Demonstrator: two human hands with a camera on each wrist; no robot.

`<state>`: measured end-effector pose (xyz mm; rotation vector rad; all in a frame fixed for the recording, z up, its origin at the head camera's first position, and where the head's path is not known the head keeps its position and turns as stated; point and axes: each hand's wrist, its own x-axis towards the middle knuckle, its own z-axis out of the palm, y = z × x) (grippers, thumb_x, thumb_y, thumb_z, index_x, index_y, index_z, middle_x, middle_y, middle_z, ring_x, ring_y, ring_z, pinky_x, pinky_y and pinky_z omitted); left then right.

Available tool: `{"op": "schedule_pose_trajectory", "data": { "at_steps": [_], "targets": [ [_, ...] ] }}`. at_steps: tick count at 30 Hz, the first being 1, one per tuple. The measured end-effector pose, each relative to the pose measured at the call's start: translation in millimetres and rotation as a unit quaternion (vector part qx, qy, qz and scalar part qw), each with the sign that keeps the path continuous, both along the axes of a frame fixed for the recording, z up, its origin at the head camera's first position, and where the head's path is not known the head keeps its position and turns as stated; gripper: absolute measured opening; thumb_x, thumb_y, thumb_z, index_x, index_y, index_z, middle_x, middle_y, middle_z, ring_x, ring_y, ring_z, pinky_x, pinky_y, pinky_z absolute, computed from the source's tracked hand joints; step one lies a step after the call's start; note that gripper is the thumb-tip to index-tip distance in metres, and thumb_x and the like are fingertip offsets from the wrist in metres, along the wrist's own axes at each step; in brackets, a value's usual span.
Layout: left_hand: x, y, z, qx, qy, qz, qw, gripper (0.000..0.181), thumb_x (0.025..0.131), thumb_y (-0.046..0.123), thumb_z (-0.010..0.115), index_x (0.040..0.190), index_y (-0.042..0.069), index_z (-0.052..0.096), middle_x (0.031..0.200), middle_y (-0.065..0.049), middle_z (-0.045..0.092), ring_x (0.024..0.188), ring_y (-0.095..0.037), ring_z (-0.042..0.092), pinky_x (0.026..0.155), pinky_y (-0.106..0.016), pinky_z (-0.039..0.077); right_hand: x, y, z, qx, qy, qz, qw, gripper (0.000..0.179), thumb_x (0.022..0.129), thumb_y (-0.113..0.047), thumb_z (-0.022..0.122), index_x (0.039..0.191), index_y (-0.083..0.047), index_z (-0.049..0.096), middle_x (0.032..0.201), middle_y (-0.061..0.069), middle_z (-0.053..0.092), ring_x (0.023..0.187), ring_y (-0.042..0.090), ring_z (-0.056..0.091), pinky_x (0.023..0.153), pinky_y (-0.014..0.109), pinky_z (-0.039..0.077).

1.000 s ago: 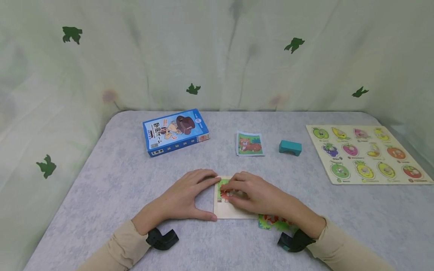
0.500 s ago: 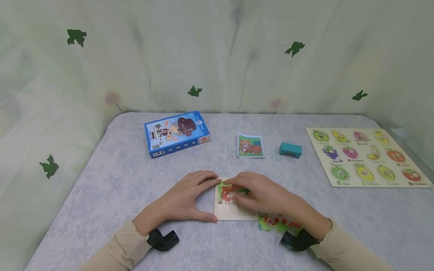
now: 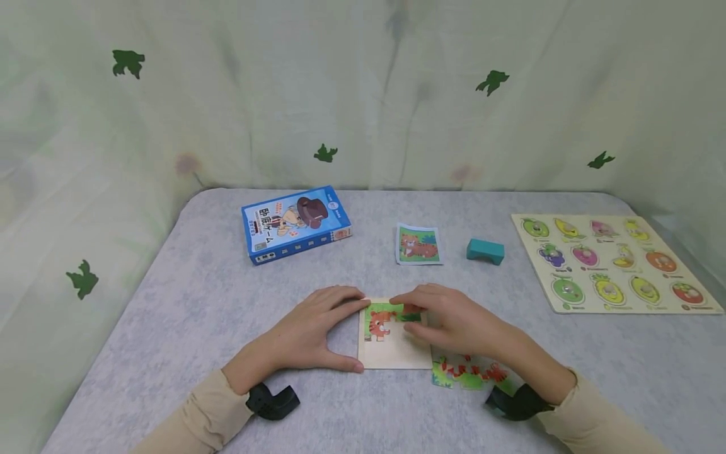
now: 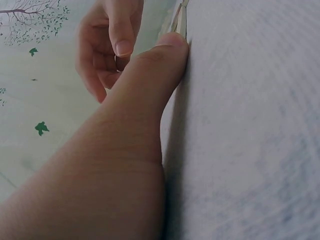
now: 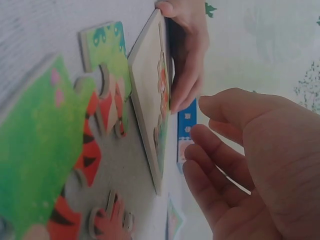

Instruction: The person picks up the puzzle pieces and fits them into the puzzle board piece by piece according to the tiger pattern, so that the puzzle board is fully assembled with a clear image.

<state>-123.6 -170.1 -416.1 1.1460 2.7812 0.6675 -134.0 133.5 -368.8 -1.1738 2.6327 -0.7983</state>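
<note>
A pale square puzzle board (image 3: pixel 391 356) lies flat in the head view, its upper part filled with pieces showing an orange tiger's head (image 3: pixel 379 324) and greenery. My left hand (image 3: pixel 309 331) spreads along the board's left side, index fingertip at the upper corner and thumb tip at the lower one. Over the board's right side hovers my right hand (image 3: pixel 448 318), fingers loosely bent, and the right wrist view shows nothing between them. Loose jigsaw pieces (image 5: pixel 52 115) with green and orange-striped parts lie on the table beside the board, beneath my right forearm.
Behind the board lies a small tiger picture card (image 3: pixel 418 244), with a teal bridge-shaped block (image 3: pixel 485 251) to its right. A blue game box (image 3: pixel 297 222) stands back left. The wooden fruit puzzle (image 3: pixel 618 265) is at the right.
My right hand has drawn back to the right from the tiger's head, uncovering that part of the picture and more loose pieces. My left hand keeps its place at the board's edge.
</note>
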Motion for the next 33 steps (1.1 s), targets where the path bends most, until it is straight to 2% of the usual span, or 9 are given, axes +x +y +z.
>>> {"op": "schedule_pose_trajectory", "data": {
  "at_steps": [13,17,24,33],
  "targets": [
    [0.5,0.7,-0.6,0.002,0.006,0.000,1.0000,0.102,0.078,0.083,0.067,0.158,0.022,0.045,0.157,0.005,0.043,0.147,-0.018,0.037,0.122,-0.048,0.034,3.4,21,-2.8,0.009,-0.002,-0.024,0.9997,0.036,0.098,-0.026,0.073,0.132,-0.017,0.068,0.118,-0.009,0.069,0.104,0.007,0.062,0.092,0.035,0.057],
    [0.4,0.9,-0.7,0.004,0.013,-0.001,0.9999,0.102,0.078,0.082,0.068,0.157,0.022,0.045,0.156,0.004,0.044,0.146,-0.018,0.038,0.121,-0.049,0.035,4.2,28,-4.4,0.008,0.003,-0.025,0.9997,0.035,0.097,-0.025,0.074,0.131,-0.017,0.069,0.119,-0.009,0.069,0.105,0.006,0.062,0.091,0.034,0.058],
    [0.7,0.6,0.1,-0.003,0.004,0.003,1.0000,0.103,0.077,0.083,0.066,0.158,0.023,0.044,0.157,0.005,0.042,0.147,-0.017,0.037,0.122,-0.048,0.033,6.6,37,-6.3,0.013,0.012,-0.027,0.9995,0.035,0.096,-0.025,0.075,0.130,-0.018,0.069,0.119,-0.011,0.069,0.101,0.007,0.061,0.086,0.030,0.057],
    [-0.1,0.6,-0.4,-0.005,0.006,0.000,1.0000,0.102,0.078,0.084,0.065,0.157,0.022,0.045,0.157,0.006,0.042,0.146,-0.015,0.037,0.122,-0.045,0.033,11.5,47,-5.4,0.026,0.012,-0.033,0.9990,0.037,0.096,-0.028,0.075,0.132,-0.020,0.068,0.122,-0.011,0.068,0.106,0.008,0.061,0.090,0.033,0.057]
  ]
}}
